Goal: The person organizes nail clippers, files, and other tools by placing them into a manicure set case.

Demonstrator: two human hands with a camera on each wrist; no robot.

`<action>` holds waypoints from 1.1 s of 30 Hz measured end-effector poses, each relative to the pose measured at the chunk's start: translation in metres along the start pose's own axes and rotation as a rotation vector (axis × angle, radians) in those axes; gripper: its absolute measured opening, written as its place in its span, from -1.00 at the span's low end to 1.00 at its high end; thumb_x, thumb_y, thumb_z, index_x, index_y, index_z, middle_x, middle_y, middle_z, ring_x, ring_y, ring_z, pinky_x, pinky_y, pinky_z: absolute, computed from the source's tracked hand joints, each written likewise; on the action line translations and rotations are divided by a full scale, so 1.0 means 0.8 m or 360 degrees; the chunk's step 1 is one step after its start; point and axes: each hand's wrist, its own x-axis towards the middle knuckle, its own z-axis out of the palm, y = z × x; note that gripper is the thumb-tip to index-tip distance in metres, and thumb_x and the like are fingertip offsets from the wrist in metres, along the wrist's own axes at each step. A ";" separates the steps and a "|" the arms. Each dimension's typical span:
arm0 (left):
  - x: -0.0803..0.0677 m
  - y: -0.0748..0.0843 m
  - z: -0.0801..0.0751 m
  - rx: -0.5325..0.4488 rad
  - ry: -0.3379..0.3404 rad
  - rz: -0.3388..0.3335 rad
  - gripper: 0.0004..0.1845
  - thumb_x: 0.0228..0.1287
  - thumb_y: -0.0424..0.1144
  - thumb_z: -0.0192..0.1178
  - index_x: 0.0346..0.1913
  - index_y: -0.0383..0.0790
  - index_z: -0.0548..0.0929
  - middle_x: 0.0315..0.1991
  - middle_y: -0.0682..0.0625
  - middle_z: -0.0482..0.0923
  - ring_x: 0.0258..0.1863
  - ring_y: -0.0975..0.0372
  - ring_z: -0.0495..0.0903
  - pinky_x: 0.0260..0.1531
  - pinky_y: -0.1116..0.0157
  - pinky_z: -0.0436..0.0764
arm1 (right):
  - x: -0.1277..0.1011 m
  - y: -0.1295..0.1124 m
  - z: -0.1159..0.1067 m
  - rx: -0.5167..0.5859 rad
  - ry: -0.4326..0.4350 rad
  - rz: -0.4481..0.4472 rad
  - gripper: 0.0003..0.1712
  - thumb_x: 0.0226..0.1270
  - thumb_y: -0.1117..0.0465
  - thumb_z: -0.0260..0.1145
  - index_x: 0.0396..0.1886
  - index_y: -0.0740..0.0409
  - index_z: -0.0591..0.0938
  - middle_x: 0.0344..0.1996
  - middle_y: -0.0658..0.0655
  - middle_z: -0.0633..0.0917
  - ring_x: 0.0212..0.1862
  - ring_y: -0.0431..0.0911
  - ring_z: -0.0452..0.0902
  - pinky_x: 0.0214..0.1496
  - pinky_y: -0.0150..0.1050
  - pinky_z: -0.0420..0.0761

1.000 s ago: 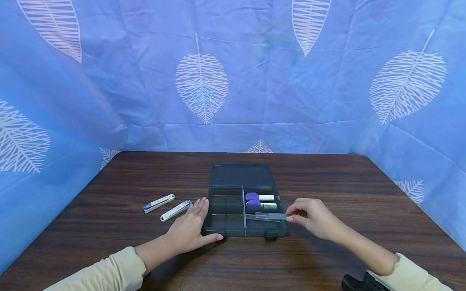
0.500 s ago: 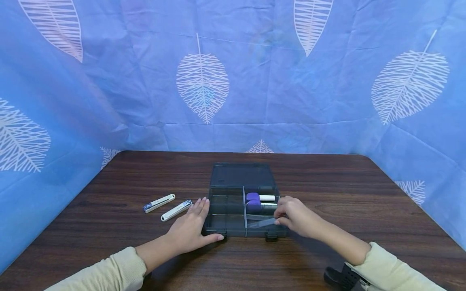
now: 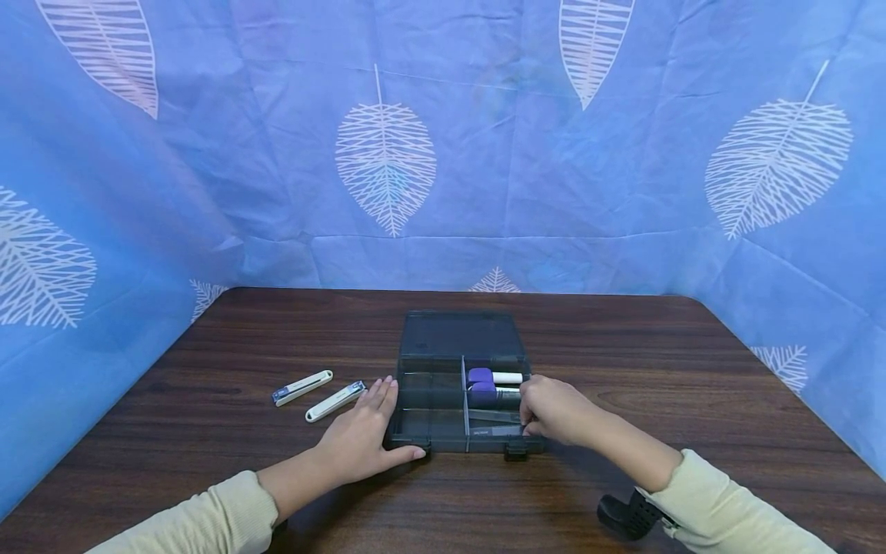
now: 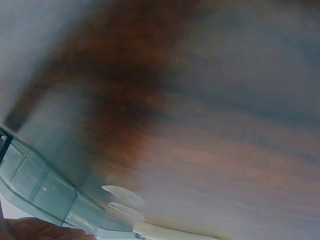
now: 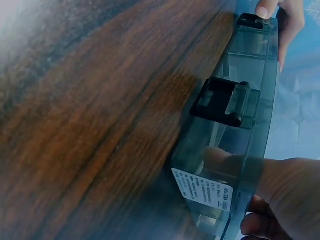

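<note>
A smoky clear plastic box [image 3: 431,425] lies with its lid [image 3: 457,332] swung back. My left hand [image 3: 356,440] rests against its front left corner, fingers along the side and thumb at the front edge. Inside the front right compartment, my right hand [image 3: 562,412] pinches the right end of a slim, flat, translucent strip [image 3: 493,432]. A similar strip [image 3: 494,415] lies behind it. Two purple-and-white tubes [image 3: 481,375] lie farther back on the right. Through the box wall, the right wrist view shows the right thumb [image 5: 220,157] inside.
Two white nail clippers, a far one [image 3: 302,387] and a near one [image 3: 335,402], lie on the dark wooden table [image 3: 208,415] left of the box. Black latches, one of them the right latch [image 3: 515,448], line the box's front. A blue leaf-print cloth [image 3: 471,169] hangs behind.
My right hand has moved left and down from beside the box into its front right compartment, bringing the strip to the front wall. My left hand has stayed in place.
</note>
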 end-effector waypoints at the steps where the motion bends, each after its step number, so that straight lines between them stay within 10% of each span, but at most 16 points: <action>1: 0.000 0.000 0.000 0.0001 -0.0001 0.0000 0.04 0.04 0.35 0.14 0.32 -0.47 0.23 0.34 -0.33 0.22 0.35 -0.09 0.22 0.17 0.04 0.43 | 0.000 0.000 0.001 -0.0007 0.0001 0.0008 -0.88 -0.05 0.27 0.47 -0.64 0.05 0.68 -0.55 -0.12 0.52 -0.41 -0.23 0.44 -0.43 -0.41 0.52; 8: 0.000 -0.001 0.001 0.0008 -0.0005 0.0007 0.04 0.04 0.36 0.12 0.33 -0.47 0.22 0.34 -0.33 0.20 0.36 -0.09 0.21 0.19 0.04 0.40 | -0.007 0.003 0.004 0.0134 0.0245 0.0085 -0.93 0.10 0.19 0.38 -0.47 0.09 0.72 -0.48 -0.09 0.57 -0.41 -0.28 0.43 -0.43 -0.39 0.50; 13: 0.002 -0.001 0.001 0.0018 -0.0008 0.0004 0.05 0.04 0.37 0.12 0.34 -0.45 0.22 0.35 -0.32 0.19 0.36 -0.08 0.20 0.19 0.03 0.40 | -0.016 0.003 0.008 0.0172 0.0521 0.0271 -0.47 0.14 -0.01 0.35 -0.03 0.31 0.61 -0.12 0.19 0.65 -0.02 0.05 0.54 -0.05 -0.03 0.58; 21: 0.001 -0.001 0.000 0.0012 -0.0009 -0.0014 0.04 0.04 0.36 0.14 0.33 -0.45 0.23 0.35 -0.31 0.21 0.36 -0.07 0.21 0.17 0.04 0.43 | -0.030 0.007 0.016 0.0235 0.0361 0.0400 0.08 -0.01 -0.29 0.35 0.28 0.43 0.30 0.25 0.40 0.36 0.27 0.31 0.27 0.16 0.22 0.39; 33: 0.001 0.001 -0.001 0.0006 -0.0018 -0.0021 0.04 0.04 0.36 0.13 0.34 -0.45 0.23 0.35 -0.31 0.20 0.35 -0.08 0.22 0.12 0.04 0.47 | -0.036 0.009 0.032 0.0196 0.0300 0.0443 0.20 -0.13 -0.36 0.38 0.28 0.47 0.29 0.24 0.43 0.36 0.26 0.31 0.28 0.15 0.21 0.41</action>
